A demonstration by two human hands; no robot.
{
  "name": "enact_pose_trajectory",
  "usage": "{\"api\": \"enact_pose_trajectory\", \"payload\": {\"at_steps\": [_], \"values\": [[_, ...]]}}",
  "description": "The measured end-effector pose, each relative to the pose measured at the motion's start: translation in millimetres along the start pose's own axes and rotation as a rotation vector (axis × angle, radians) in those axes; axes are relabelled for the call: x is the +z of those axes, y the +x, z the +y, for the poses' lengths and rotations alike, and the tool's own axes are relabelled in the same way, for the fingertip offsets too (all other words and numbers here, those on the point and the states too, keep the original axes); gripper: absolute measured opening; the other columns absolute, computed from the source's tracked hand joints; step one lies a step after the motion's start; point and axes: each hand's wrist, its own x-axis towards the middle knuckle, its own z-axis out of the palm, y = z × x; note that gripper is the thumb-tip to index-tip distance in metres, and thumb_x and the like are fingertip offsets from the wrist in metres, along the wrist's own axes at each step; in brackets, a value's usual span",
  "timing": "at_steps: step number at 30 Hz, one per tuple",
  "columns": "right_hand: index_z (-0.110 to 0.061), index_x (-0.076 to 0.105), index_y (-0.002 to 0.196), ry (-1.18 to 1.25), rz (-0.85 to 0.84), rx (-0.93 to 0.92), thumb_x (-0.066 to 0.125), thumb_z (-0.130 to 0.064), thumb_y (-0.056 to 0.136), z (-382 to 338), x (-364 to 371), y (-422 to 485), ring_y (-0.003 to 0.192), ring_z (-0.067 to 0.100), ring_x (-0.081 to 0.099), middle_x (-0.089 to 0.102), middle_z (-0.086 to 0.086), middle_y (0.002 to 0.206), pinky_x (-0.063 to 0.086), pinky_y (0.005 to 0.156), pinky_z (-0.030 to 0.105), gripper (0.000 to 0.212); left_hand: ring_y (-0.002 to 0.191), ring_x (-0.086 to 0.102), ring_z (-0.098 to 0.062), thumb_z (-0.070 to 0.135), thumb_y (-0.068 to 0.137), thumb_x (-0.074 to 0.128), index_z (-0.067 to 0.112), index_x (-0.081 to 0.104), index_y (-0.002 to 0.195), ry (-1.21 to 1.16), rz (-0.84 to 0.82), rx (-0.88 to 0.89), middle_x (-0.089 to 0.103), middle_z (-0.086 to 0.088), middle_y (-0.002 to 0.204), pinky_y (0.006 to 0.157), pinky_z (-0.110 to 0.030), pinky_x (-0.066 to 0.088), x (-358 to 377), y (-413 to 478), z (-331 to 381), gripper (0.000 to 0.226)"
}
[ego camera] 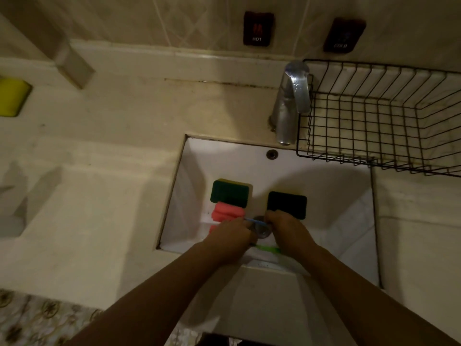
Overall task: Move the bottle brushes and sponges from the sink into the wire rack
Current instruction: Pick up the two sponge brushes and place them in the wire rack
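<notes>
In the white sink (324, 201) lie a green-topped yellow sponge (230, 193), a pink sponge (225, 214) just below it, and a dark green sponge (287, 204) to the right. My left hand (229, 239) and my right hand (289, 232) are both down near the drain (262, 229). A thin blue brush handle (255, 222) runs between the two hands, and both seem to pinch it. A green brush handle (268, 248) lies under my hands near the front wall. The black wire rack (379, 121) stands on the counter at the back right and holds nothing.
A chrome tap (291, 101) rises between the sink and the rack. Hot and cold plates (258, 28) sit on the tiled wall. A yellow object (12, 96) rests at the far left of the beige counter (99, 196).
</notes>
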Motion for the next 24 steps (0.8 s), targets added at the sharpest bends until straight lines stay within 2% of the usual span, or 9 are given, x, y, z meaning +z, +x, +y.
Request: {"api": "enact_pose_trajectory", "payload": {"at_steps": [3,5,8,12,17,21,24], "values": [[-0.014,0.057,0.095,-0.045,0.083,0.03,0.057,-0.004,0.087,-4.9,-13.6,-8.2,0.08,0.028,0.055,0.058,0.01,0.091,0.036,0.06,0.033,0.013,0.1,0.06,-0.023,0.02,0.096,0.057,0.012,0.069,0.109,0.023,0.064,0.021,0.064,-0.009,0.114,0.09,-0.033,0.046,-12.2,-9.5,3.7,0.019],[-0.013,0.058,0.098,-0.037,0.135,0.055,0.055,-0.007,0.091,-8.8,-27.2,-14.5,0.08,0.027,0.054,0.058,0.01,0.092,0.041,0.063,0.037,0.01,0.101,0.058,-0.022,0.022,0.097,0.056,0.014,0.068,0.113,0.051,0.098,0.024,0.064,-0.008,0.112,0.091,-0.035,0.048,-22.0,-15.6,5.4,0.021],[-0.014,0.062,0.101,-0.016,0.225,0.071,0.052,-0.015,0.095,-13.9,-51.3,-28.6,0.078,0.022,0.053,0.06,0.007,0.092,0.046,0.063,0.033,0.011,0.103,0.056,-0.022,0.025,0.096,0.058,0.019,0.066,0.115,0.086,0.171,0.039,0.063,-0.007,0.109,0.09,-0.039,0.049,-39.7,-23.3,7.2,0.022],[-0.015,0.064,0.094,-0.005,0.338,0.03,0.056,-0.014,0.092,-15.3,-82.2,-54.9,0.074,0.013,0.049,0.061,0.003,0.086,0.036,0.062,0.021,0.008,0.103,0.054,-0.021,0.028,0.093,0.062,0.026,0.068,0.111,0.1,0.247,0.102,0.061,-0.003,0.107,0.09,-0.039,0.048,-62.6,-26.7,21.0,0.019],[-0.022,0.058,0.087,-0.044,0.426,0.137,0.057,-0.028,0.09,-2.2,-122.6,-86.8,0.074,0.014,0.051,0.057,-0.002,0.082,0.049,0.065,0.034,0.007,0.114,0.053,-0.024,0.023,0.091,0.063,0.021,0.07,0.111,0.171,0.291,0.201,0.061,-0.003,0.122,0.096,-0.045,0.048,-90.7,-8.2,62.8,0.022],[-0.022,0.062,0.086,-0.007,0.512,0.112,0.061,-0.025,0.09,20.2,-157.3,-101.1,0.074,0.014,0.055,0.061,-0.001,0.081,0.05,0.064,0.035,0.005,0.112,0.053,-0.03,0.015,0.087,0.067,0.011,0.064,0.113,0.272,0.309,0.246,0.059,-0.011,0.122,0.093,-0.048,0.049,-113.2,13.8,93.1,0.027],[-0.024,0.062,0.083,0.062,0.569,0.071,0.062,-0.022,0.09,42.2,-187.0,-100.7,0.074,0.011,0.055,0.061,-0.004,0.08,0.046,0.062,0.028,0.007,0.111,0.05,-0.029,0.022,0.087,0.068,0.014,0.063,0.114,0.266,0.329,0.196,0.058,-0.01,0.121,0.089,-0.043,0.047,-127.5,37.1,111.3,0.028]]}}
